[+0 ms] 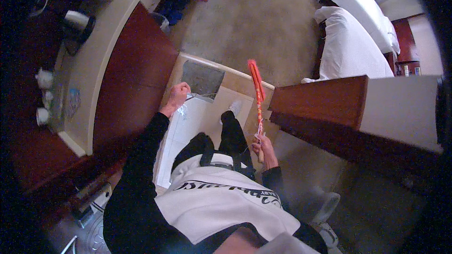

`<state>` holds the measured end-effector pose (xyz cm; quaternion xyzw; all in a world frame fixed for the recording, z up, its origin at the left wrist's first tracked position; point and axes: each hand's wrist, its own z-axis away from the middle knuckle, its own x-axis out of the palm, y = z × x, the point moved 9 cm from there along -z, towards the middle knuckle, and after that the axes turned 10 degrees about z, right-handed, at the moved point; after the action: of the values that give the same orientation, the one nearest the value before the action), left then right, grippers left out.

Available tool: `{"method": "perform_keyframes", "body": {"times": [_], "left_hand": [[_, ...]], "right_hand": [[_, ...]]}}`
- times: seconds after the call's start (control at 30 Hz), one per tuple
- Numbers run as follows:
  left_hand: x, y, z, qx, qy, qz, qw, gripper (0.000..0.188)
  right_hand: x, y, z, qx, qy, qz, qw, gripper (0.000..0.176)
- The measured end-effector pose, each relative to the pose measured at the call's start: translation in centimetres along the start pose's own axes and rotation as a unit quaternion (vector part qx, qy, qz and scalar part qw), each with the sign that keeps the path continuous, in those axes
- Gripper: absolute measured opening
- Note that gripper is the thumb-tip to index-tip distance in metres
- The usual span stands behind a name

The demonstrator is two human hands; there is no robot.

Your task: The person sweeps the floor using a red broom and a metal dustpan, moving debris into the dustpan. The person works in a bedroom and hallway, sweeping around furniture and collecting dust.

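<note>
My right hand [265,148] grips a slim stick wound in red and yellow [259,95], pointing forward, away from my body. Its upper end is fuzzy red, white strands hang loose at the grip, and a pale handle end shows below my fingers. At the left, my left hand [178,97] is closed in a fist beside the dark red panel [141,63]. A thin dark strand [201,95] runs rightward from this fist; what lies inside the fingers is hidden. Just below hang some pale, shiny threads [182,111].
Beneath me are white floor tiles [173,141], with a pale threshold strip [226,65] ahead. A reddish wooden cabinet [317,102] juts in from the right. White-covered beds [349,49] stand beyond it. On the left counter [109,42] is an electric kettle [77,24].
</note>
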<state>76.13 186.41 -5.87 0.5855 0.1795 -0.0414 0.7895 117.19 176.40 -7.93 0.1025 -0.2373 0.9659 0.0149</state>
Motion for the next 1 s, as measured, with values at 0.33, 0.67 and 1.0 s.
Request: {"method": "perform_keyframes", "body": {"times": [0.33,0.67,1.0], "left_hand": [[-5.8,0.9,-26.7,0.001,-0.035,-0.103,0.994,0.024],[-1.2,-2.6,-51.1,-0.014,-0.329,-0.152,0.932,0.026],[2.4,-6.9,-62.4,-0.109,-0.316,-0.264,0.905,0.044]], "right_hand": [[8.1,-14.8,-19.6,0.047,-0.015,0.117,0.992,0.014],[10.6,-28.0,-35.6,0.124,0.111,0.077,0.983,0.012],[-6.4,-45.2,-58.4,0.006,0.123,-0.025,0.992,0.029]]}}
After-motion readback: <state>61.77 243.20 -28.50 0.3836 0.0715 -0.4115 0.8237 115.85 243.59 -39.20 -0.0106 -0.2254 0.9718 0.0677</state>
